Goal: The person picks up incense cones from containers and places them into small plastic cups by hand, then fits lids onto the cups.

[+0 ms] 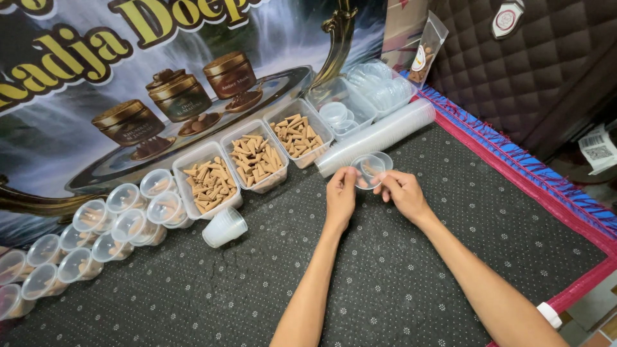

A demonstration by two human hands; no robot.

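Both hands meet mid-mat around a small clear plastic cup (367, 168) — left hand (340, 194) has fingertips pinched on the cup's left side, right hand (400, 191) fingers closed on its right edge, where a clear lid (384, 159) sits just behind the cup rim, touching or overlapping it; cannot tell if the lid is seated. Cup is held just above the dark dotted mat (411, 270), tilted toward the camera, with a few tan pieces visible inside. Right behind the hands lies a long sleeve of stacked clear cups (379, 135) on its side, running diagonally up to the right. Behind that, a row of three clear rectangular tubs filled with tan incense cones: left tub (207, 183), middle tub (256, 160), right tub (299, 133). Further right, a tub of clear lids (339, 106) and another clear stack of lids (384, 85) beside it. A short stack of empty cups (225, 227) lies tipped on the mat, just in front of the left tub. Far left — a cluster of lidded small cups (103, 234) already holding cones, packed close, touching one another. A printed banner (96, 83) with jars and a waterfall stands behind the tubs. A small clear pouch (424, 54) leans at the back right, near the dark quilted panel (514, 71). The mat has a red and blue fringed border (514, 157) along the right side.
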